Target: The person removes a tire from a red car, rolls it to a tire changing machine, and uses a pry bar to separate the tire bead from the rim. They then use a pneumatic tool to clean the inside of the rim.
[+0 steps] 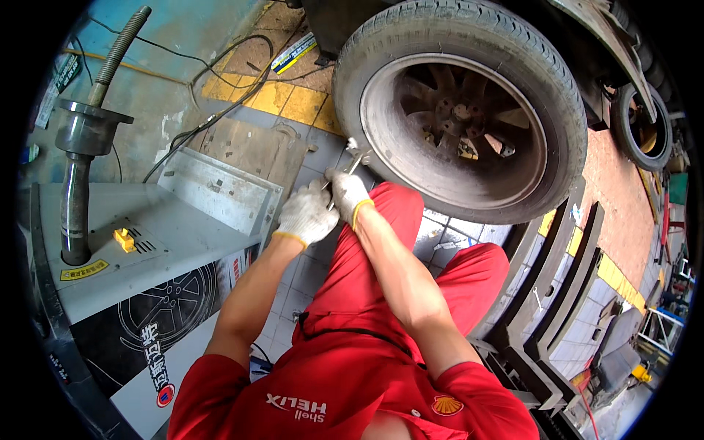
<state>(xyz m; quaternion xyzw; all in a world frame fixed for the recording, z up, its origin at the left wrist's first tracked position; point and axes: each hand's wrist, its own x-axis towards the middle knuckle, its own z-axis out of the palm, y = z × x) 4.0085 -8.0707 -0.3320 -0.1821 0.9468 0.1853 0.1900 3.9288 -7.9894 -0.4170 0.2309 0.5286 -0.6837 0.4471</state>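
White-gloved, in the head view, my right hand (347, 192) is clamped on a metal tool (356, 161) just left of the wheel (460, 112); my left hand (308, 213) meets it, its grip unclear. The wheel's tyre (565, 132) is on; I judge the tool work unfinished, the remainder untellable.

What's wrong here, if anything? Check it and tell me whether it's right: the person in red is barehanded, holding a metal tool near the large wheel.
Not quite: "barehanded" is wrong. The head view shows off-white gloves with yellow cuffs. The person in red is indeed holding a metal tool near the large wheel.
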